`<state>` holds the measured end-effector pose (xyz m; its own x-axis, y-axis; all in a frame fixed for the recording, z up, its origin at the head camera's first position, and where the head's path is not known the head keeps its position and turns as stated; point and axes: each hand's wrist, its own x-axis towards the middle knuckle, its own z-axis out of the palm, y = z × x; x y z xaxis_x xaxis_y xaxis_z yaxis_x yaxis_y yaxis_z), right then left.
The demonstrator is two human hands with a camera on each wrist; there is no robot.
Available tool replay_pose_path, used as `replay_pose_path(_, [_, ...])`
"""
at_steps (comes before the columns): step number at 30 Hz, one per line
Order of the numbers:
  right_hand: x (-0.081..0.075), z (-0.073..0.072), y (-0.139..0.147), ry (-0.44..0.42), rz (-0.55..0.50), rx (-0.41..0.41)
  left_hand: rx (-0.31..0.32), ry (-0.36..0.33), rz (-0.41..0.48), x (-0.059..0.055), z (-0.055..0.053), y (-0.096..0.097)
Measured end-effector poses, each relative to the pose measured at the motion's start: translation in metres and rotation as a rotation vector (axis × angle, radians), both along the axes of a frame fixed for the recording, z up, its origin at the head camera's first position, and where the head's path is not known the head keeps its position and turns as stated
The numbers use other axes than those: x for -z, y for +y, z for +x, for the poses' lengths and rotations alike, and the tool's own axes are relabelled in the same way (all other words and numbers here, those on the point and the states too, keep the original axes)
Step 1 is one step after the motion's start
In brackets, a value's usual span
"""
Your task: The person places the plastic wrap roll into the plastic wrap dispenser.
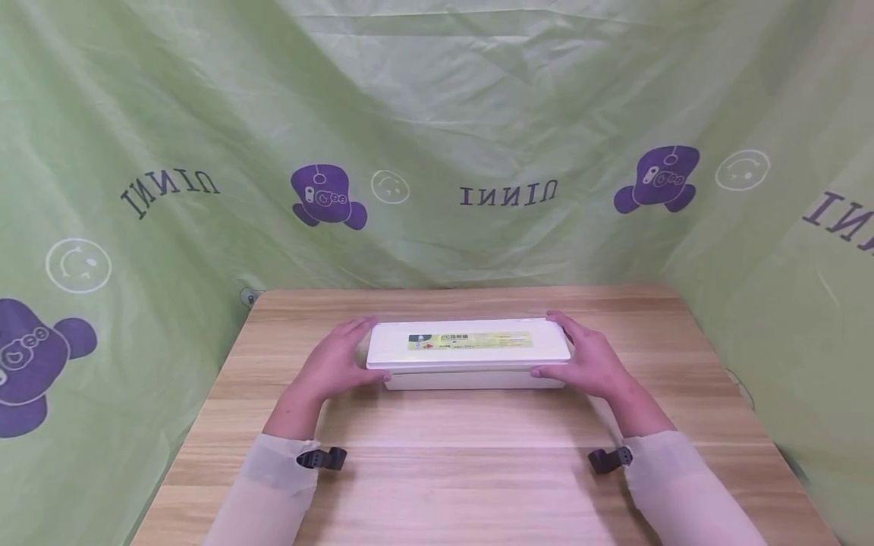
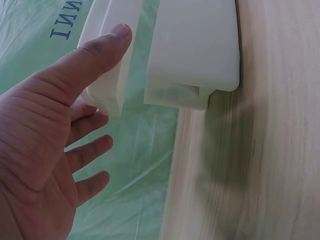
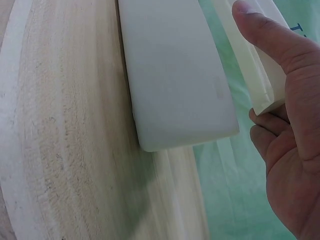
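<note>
A white lid (image 1: pixel 471 354) with a yellow-green printed label hangs just above a long white plastic box (image 1: pixel 471 381) on the table. My left hand (image 1: pixel 339 359) grips the lid's left end, thumb on the front edge and fingers behind. At the opposite end my right hand (image 1: pixel 592 364) holds it the same way. Both wrist views show a gap between the lid (image 2: pixel 120 80) and the box (image 3: pixel 175 75), so the two are apart. What lies inside the box is hidden beneath the lid.
The wood-grain table (image 1: pixel 444 470) carries the box near its back half. Green printed curtains (image 1: pixel 437 243) enclose the back and both sides. Black straps with small devices (image 1: pixel 331 459) sit at both wrists, over pale sleeves.
</note>
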<state>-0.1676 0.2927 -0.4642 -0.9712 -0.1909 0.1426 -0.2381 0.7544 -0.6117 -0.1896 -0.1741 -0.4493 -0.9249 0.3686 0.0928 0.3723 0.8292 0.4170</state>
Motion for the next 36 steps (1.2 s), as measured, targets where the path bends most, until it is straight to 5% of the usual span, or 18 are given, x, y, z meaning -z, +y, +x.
replay_pose_path(36, [0.009,0.003,0.006,-0.099,0.017,0.0,0.003,-0.058,0.052,0.014,0.0,0.007])
